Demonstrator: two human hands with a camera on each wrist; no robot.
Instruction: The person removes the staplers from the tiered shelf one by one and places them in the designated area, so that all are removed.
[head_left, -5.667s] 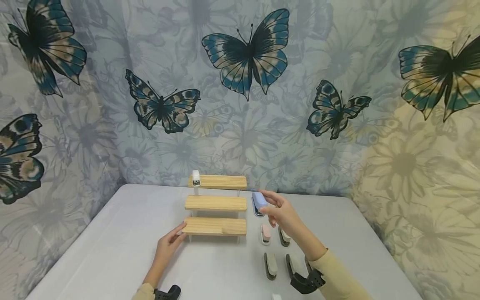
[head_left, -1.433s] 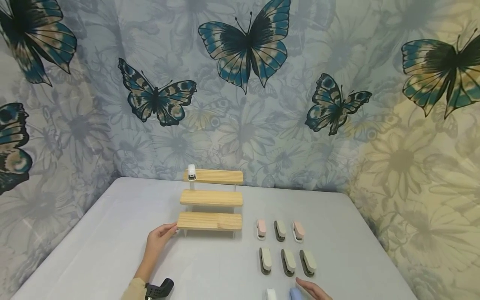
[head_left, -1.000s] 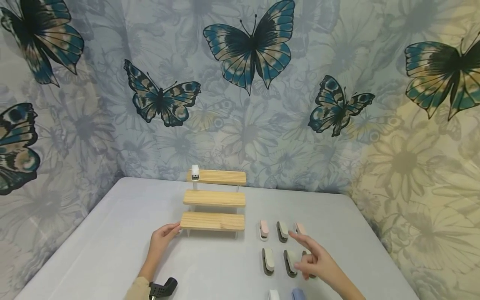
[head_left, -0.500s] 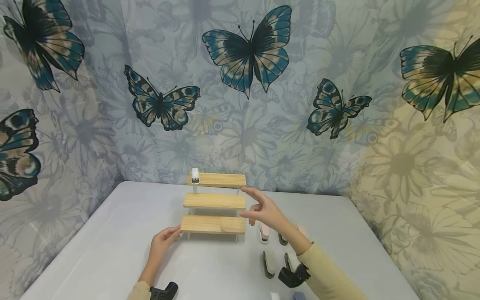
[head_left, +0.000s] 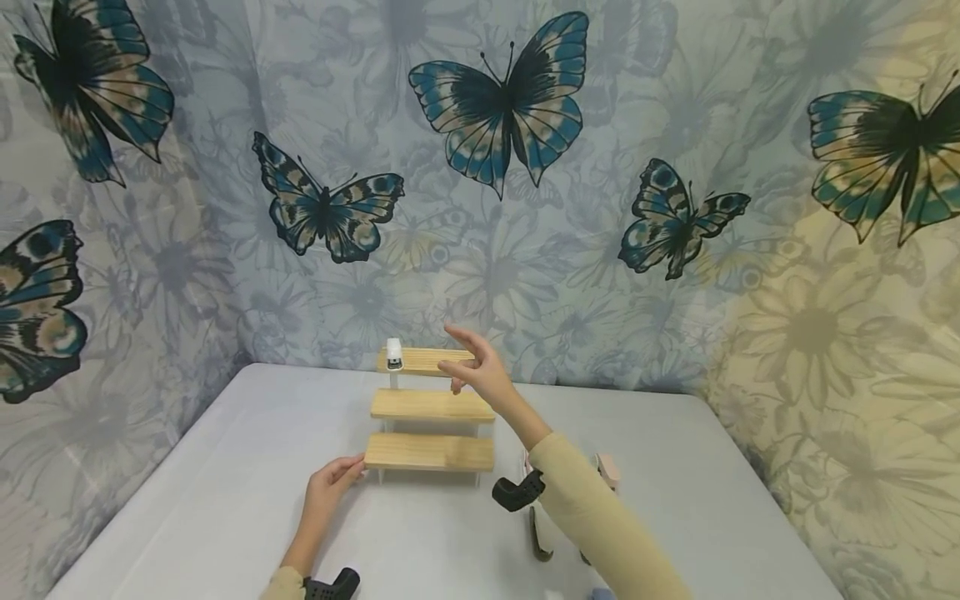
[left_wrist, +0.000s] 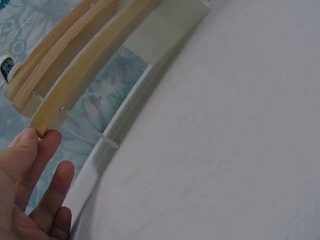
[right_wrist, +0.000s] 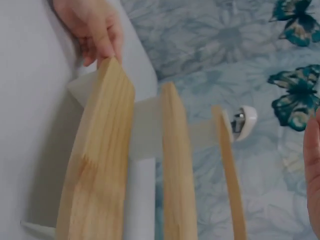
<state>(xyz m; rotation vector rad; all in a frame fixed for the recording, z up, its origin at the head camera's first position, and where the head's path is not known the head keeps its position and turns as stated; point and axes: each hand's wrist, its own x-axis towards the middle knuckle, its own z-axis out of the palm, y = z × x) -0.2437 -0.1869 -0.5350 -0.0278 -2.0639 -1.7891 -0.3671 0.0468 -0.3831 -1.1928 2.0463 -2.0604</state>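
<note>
A three-tier wooden shelf stand [head_left: 431,451] with clear supports stands on the white table. My left hand [head_left: 327,492] pinches the left front corner of its lowest board; in the left wrist view the thumb [left_wrist: 25,145] lies at the board's end. A small white stapler [head_left: 393,354] stands at the left end of the top board, and also shows in the right wrist view. My right hand [head_left: 480,367] hovers in front of the top board's right part, thumb and forefinger spread with nothing between them. Only its edge enters the right wrist view.
Right of the stand, partly hidden by my right sleeve, are a pink stapler [head_left: 608,469], a pale stapler with a dark base [head_left: 540,535] and a blue stapler [head_left: 602,594] cut off by the frame's bottom. A butterfly-print cloth [head_left: 495,275] hangs behind the table.
The blue stapler, earlier in my right hand, now lies at the near edge. My empty right hand has since swept over the staplers, then up and left to the top board. The left hand keeps its place.
</note>
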